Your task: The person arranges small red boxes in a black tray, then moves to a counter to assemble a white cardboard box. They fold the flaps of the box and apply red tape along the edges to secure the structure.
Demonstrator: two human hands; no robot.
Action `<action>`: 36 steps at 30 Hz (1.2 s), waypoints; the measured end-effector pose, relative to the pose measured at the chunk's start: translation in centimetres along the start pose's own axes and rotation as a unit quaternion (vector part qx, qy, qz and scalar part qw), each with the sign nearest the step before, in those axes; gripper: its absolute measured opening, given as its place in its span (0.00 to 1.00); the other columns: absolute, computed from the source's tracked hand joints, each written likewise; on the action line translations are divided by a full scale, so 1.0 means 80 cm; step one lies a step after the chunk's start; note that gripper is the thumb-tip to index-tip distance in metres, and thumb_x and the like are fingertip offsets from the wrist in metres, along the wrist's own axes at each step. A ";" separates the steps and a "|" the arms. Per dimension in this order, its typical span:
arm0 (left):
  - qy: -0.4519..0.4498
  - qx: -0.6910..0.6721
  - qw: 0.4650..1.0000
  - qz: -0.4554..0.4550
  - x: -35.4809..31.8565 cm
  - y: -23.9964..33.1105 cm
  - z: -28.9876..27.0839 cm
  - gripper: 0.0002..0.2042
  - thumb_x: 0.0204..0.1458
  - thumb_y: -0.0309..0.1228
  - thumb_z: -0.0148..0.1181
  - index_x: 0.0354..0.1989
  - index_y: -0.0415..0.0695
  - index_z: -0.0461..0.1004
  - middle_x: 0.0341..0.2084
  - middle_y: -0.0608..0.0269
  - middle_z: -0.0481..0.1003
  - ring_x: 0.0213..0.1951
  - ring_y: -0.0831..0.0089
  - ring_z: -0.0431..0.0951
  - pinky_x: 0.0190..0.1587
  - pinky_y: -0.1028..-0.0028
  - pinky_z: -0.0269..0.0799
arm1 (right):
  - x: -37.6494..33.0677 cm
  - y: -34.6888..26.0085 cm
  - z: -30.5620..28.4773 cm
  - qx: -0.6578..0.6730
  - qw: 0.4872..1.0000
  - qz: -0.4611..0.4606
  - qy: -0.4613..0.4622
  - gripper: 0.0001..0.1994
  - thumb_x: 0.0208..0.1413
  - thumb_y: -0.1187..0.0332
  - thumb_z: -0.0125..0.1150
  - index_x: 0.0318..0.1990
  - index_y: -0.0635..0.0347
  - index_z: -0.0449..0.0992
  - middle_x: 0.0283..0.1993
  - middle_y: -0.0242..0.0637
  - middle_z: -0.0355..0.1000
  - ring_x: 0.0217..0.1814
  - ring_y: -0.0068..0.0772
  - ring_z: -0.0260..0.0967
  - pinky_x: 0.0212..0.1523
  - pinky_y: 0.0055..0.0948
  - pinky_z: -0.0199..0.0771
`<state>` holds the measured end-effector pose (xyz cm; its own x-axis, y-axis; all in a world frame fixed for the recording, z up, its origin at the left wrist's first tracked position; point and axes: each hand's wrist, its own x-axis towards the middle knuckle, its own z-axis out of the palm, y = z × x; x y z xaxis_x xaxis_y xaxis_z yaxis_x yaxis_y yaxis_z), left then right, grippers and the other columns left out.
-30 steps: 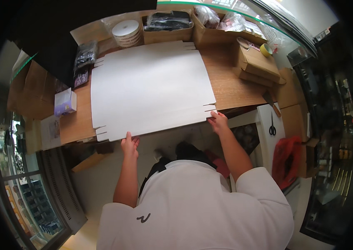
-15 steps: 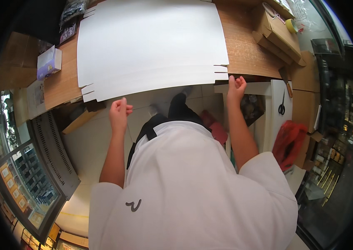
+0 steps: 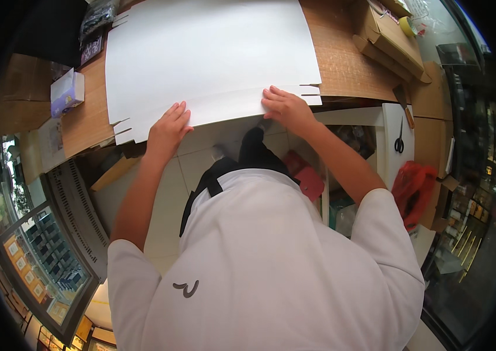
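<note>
Your left hand (image 3: 168, 127) and right hand (image 3: 286, 107) press flat, fingers spread, on white die-cut cardboard sheet (image 3: 207, 55) at 6 o'clock edge. Sheet looks light, floppy, crease-prone: hold near flap, both edges.

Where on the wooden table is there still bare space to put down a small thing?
Bare wood shows on the wooden table between the large white cardboard sheet and the flat brown cardboard boxes. A narrower strip lies between the sheet and the small lilac box. The near edge is crowded: left hand and right hand press there.
</note>
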<state>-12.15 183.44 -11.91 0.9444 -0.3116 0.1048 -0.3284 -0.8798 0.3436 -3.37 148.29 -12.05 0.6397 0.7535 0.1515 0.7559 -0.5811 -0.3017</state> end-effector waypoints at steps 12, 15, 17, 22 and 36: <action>0.086 0.044 0.992 0.085 -0.005 0.001 0.008 0.13 0.54 0.27 0.60 0.48 0.42 0.74 0.51 0.55 0.75 0.55 0.59 0.74 0.54 0.63 0.73 | 0.000 0.000 -0.004 -0.021 0.998 -0.062 0.021 0.12 0.57 0.66 0.61 0.46 0.61 0.75 0.55 0.41 0.73 0.63 0.41 0.67 0.58 0.36 0.71; 0.110 0.059 0.987 0.103 -0.009 -0.002 0.014 0.13 0.54 0.29 0.60 0.47 0.42 0.74 0.49 0.55 0.75 0.54 0.59 0.75 0.54 0.63 0.73 | -0.007 0.000 0.009 -0.030 0.996 -0.068 0.056 0.11 0.56 0.67 0.62 0.45 0.59 0.74 0.54 0.39 0.73 0.60 0.40 0.68 0.57 0.36 0.71; 0.104 0.058 0.987 0.106 -0.008 -0.006 0.015 0.14 0.53 0.30 0.61 0.48 0.41 0.73 0.50 0.54 0.75 0.54 0.59 0.74 0.55 0.62 0.72 | -0.004 0.001 0.007 -0.025 0.996 -0.068 0.054 0.12 0.54 0.67 0.63 0.45 0.58 0.73 0.55 0.39 0.71 0.60 0.41 0.67 0.57 0.36 0.71; 0.037 0.100 0.990 0.089 -0.007 0.000 0.010 0.23 0.53 0.35 0.61 0.56 0.39 0.68 0.60 0.51 0.66 0.62 0.57 0.65 0.62 0.60 0.63 | 0.008 -0.010 -0.019 -0.008 0.999 -0.036 0.007 0.16 0.53 0.66 0.64 0.49 0.58 0.71 0.61 0.43 0.66 0.67 0.45 0.61 0.63 0.42 0.64; 0.020 0.089 0.995 0.028 -0.010 -0.007 0.025 0.30 0.55 0.45 0.58 0.62 0.38 0.63 0.66 0.52 0.60 0.67 0.59 0.58 0.66 0.58 0.57 | -0.007 0.001 0.009 -0.021 0.999 -0.023 -0.013 0.22 0.60 0.60 0.58 0.58 0.59 0.67 0.69 0.43 0.58 0.73 0.45 0.52 0.70 0.45 0.53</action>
<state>-12.76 183.49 -14.03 0.9229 -0.3512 0.1578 -0.3753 -0.9121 0.1652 -3.75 148.05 -12.85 0.6011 0.7869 0.1396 0.7897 -0.5581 -0.2547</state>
